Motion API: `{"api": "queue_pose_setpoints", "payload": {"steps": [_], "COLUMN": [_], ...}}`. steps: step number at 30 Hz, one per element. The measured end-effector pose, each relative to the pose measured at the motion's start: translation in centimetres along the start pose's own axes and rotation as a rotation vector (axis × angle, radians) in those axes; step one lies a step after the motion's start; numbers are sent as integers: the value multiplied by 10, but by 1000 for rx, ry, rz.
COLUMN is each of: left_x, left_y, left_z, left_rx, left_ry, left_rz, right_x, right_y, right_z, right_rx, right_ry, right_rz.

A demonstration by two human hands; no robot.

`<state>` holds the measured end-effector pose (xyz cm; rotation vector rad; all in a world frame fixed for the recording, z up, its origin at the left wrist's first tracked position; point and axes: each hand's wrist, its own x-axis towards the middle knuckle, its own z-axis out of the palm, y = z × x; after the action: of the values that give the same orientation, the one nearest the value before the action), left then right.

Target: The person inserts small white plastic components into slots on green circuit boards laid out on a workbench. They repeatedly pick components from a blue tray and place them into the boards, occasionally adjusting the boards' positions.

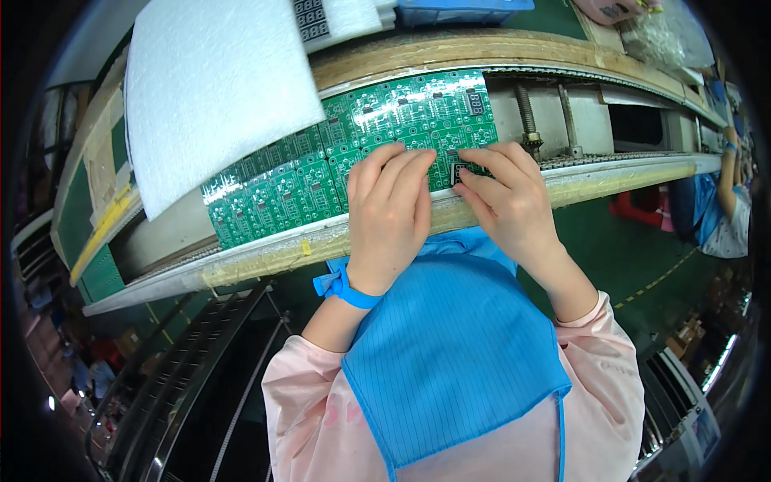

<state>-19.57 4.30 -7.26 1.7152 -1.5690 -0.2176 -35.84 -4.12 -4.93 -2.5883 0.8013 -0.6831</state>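
Green circuit boards lie in a row in a rail conveyor in front of me. My left hand rests on a board, fingers stretched out, nothing visible in it. A small black digit display sits at the board's near right corner, just right of that hand. My right hand has its thumb and fingertips at the display's right side, gripping it; the fingertips partly cover it. Another digit display stands on the board's far right corner. A blue strap circles my left wrist.
A white foam sheet overlaps the boards at left. More digit displays lie on foam at the back, beside a blue bin. The conveyor's near rail runs under my wrists; a threaded rod crosses it at right.
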Motion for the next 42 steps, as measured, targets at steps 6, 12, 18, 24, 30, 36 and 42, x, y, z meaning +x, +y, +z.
{"api": "queue_pose_setpoints", "payload": {"steps": [6,12,18,24,30,36,42], "left_x": [-4,-6,-6,-6,-6,-6,-7], "left_y": [-2,-2,-2,-2,-2,-3,-2], "left_z": [1,3,3,3,3,4,3], "left_rx": [66,55,38,39,44,40,39], "left_ry": [-95,-102,-105,-103,-100,-92,-95], "left_rz": [-33,-54,-57,-52,-49,-52,-55], "right_x": [11,14,16,19,25,25,22], "right_y": [13,11,15,20,16,19,17], "right_z": [-2,-3,1,-1,-5,-7,-7], "right_rx": [43,160,186,178,99,65,40], "right_ry": [-69,-97,-94,-128,-159,-206,-211], "right_rz": [-89,35,-28,-82,-144,-178,-181]}}
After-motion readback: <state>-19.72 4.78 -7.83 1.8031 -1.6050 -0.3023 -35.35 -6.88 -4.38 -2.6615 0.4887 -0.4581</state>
